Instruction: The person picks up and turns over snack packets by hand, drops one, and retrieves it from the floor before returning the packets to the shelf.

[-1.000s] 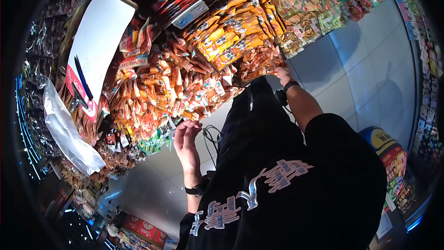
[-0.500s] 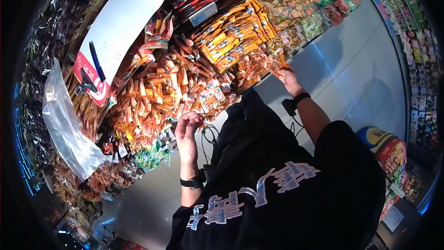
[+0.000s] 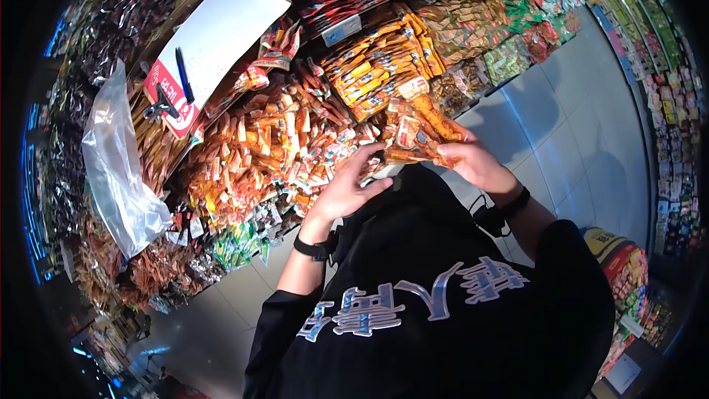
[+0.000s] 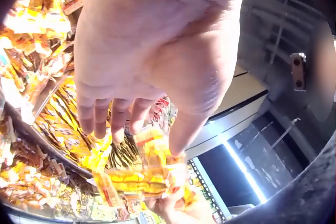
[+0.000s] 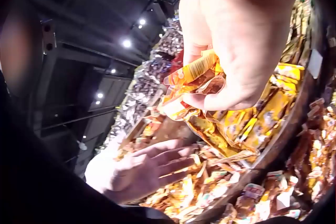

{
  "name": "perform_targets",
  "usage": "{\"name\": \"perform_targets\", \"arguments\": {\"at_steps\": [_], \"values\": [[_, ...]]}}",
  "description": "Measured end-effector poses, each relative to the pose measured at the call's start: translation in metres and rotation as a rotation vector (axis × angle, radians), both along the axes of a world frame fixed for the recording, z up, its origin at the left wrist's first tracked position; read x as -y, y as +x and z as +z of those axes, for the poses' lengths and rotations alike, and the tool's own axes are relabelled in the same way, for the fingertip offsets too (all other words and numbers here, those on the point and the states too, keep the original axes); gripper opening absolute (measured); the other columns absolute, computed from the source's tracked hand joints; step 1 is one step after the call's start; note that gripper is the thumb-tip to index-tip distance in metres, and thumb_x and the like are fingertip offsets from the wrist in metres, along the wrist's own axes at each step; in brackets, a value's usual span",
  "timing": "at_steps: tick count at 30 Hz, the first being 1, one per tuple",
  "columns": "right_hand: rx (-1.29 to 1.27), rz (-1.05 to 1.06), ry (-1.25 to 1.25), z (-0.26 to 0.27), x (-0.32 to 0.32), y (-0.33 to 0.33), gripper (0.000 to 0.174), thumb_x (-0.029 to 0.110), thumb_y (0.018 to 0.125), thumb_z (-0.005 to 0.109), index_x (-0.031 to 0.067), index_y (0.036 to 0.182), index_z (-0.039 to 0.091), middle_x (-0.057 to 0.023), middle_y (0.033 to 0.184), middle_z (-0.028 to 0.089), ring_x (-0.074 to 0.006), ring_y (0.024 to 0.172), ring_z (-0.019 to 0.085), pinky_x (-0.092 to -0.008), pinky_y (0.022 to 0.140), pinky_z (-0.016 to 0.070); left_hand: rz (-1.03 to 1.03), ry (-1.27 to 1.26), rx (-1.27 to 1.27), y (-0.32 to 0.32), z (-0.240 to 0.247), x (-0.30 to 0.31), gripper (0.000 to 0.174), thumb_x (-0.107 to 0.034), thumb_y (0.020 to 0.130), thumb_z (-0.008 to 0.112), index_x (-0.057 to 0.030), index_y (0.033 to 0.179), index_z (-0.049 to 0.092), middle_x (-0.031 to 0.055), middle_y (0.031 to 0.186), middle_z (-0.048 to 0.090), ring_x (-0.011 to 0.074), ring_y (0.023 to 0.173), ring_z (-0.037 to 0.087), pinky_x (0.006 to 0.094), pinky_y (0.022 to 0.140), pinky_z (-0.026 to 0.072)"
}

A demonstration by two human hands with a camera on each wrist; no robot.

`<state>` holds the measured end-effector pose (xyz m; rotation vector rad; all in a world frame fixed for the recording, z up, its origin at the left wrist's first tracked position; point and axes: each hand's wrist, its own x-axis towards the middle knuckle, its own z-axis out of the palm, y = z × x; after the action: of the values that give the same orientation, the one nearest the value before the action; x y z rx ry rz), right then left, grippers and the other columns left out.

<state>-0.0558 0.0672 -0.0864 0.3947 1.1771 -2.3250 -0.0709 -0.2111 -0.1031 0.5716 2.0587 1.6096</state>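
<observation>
Several orange-brown snack packets (image 3: 425,125) are gripped at one end by the right hand (image 3: 476,164), in front of the display. In the right wrist view the thumb and fingers of the right hand (image 5: 236,45) pinch the clear and orange wrappers (image 5: 197,79). The left hand (image 3: 348,188) is beside the bunch's left end, fingers extended and thumb apart. In the left wrist view the palm of the left hand (image 4: 152,50) faces the packets (image 4: 147,174), with nothing gripped; whether a fingertip touches them I cannot tell.
Loose orange packets (image 3: 258,148) fill the bin at left, with yellow packets (image 3: 384,59) behind. A white sheet (image 3: 229,29) with a pen (image 3: 184,74), a black clip (image 3: 161,107) and a clear plastic bag (image 3: 122,170) lie further left. Tiled floor (image 3: 565,118) shows at right.
The right hand has lifted the packets out of the small bin and drawn them toward the body. The left hand has moved right and up, and its fingers have spread toward the bunch.
</observation>
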Motion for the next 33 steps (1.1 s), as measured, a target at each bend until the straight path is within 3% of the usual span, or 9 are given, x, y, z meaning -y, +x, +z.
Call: {"name": "perform_targets", "arguments": {"at_steps": [1,5,8,12,15,23,25,29,33], "values": [[-0.020,0.013,-0.040,0.007,0.006,-0.003,0.057,-0.005,0.085,0.057,0.0044,0.139,0.039,-0.0091,0.129,0.055,-0.0193,0.115,0.057,-0.0360,0.095,0.0476,-0.025,-0.039,-0.052,-0.002,0.011,-0.008,0.054,-0.020,0.085,0.071,-0.0059,0.132,0.048,0.0144,0.133,0.052,0.0249,0.119,0.052,0.0348,0.101,0.0410],[-0.100,0.033,-0.160,0.033,0.011,-0.018,0.059,-0.010,0.083,0.058,0.0023,0.138,0.039,-0.0114,0.128,0.055,-0.0219,0.117,0.056,-0.0376,0.097,0.0478,-0.067,0.000,-0.029,-0.006,0.020,-0.037,0.039,-0.020,0.096,0.060,-0.0002,0.129,0.052,0.0091,0.107,0.066,0.0161,0.098,0.060,0.0283,0.088,0.0463],[-0.156,-0.037,-0.145,0.052,-0.007,-0.031,0.061,-0.012,0.081,0.060,0.0030,0.137,0.040,-0.0111,0.125,0.056,-0.0228,0.113,0.058,-0.0378,0.093,0.0514,0.006,0.377,0.383,-0.007,0.040,-0.060,0.026,-0.018,0.103,0.045,0.0018,0.117,0.053,0.0067,0.096,0.065,0.0117,0.086,0.061,0.0262,0.080,0.0500],[-0.268,-0.090,-0.038,0.069,-0.050,-0.042,0.064,-0.010,0.079,0.063,0.0040,0.138,0.041,-0.0086,0.126,0.057,-0.0208,0.113,0.058,-0.0383,0.090,0.0531,0.138,0.534,0.476,-0.012,0.051,-0.084,0.025,-0.019,0.103,0.041,0.0009,0.116,0.045,0.0116,0.088,0.063,0.0195,0.080,0.065,0.0333,0.075,0.0552],[-0.336,-0.114,-0.011,0.083,-0.079,-0.039,0.065,-0.011,0.079,0.062,0.0024,0.139,0.040,-0.0087,0.127,0.056,-0.0201,0.116,0.056,-0.0374,0.095,0.0498,0.184,0.569,0.429,-0.010,0.068,-0.112,0.021,-0.018,0.103,0.042,0.0004,0.110,0.048,0.0066,0.087,0.064,0.0129,0.078,0.064,0.0267,0.073,0.0532],[-0.494,-0.057,0.099,0.079,-0.154,-0.038,0.067,-0.009,0.077,0.062,-0.0022,0.139,0.037,-0.0113,0.129,0.053,-0.0202,0.119,0.053,-0.0349,0.102,0.0422,0.320,0.509,0.212,0.005,0.072,-0.175,0.025,-0.011,0.099,0.051,-0.0003,0.122,0.051,0.0057,0.102,0.065,0.0112,0.091,0.064,0.0287,0.081,0.0537],[-0.515,-0.031,0.105,0.081,-0.164,-0.037,0.069,-0.008,0.076,0.064,-0.0024,0.139,0.036,-0.0114,0.129,0.052,-0.0201,0.119,0.053,-0.0349,0.103,0.0420,0.343,0.528,0.226,0.007,0.068,-0.185,0.026,-0.010,0.099,0.052,-0.0006,0.123,0.051,0.0060,0.105,0.065,0.0125,0.093,0.064,0.0299,0.083,0.0539],[-0.524,0.031,0.090,0.075,-0.182,-0.037,0.071,-0.008,0.075,0.066,-0.0037,0.139,0.036,-0.0116,0.130,0.052,-0.0196,0.120,0.052,-0.0346,0.103,0.0415,0.362,0.622,0.325,0.009,0.063,-0.199,0.025,-0.018,0.101,0.048,-0.0011,0.119,0.051,0.0080,0.093,0.066,0.0165,0.084,0.066,0.0310,0.079,0.0545],[-0.515,0.195,0.081,0.073,-0.194,-0.038,0.070,-0.007,0.076,0.068,-0.0059,0.138,0.036,-0.0117,0.130,0.052,-0.0191,0.120,0.052,-0.0341,0.103,0.0413,0.466,0.670,0.495,0.011,0.066,-0.210,0.035,-0.025,0.102,0.045,-0.0016,0.128,0.046,0.0106,0.107,0.063,0.0206,0.090,0.066,0.0352,0.084,0.0547]]}}
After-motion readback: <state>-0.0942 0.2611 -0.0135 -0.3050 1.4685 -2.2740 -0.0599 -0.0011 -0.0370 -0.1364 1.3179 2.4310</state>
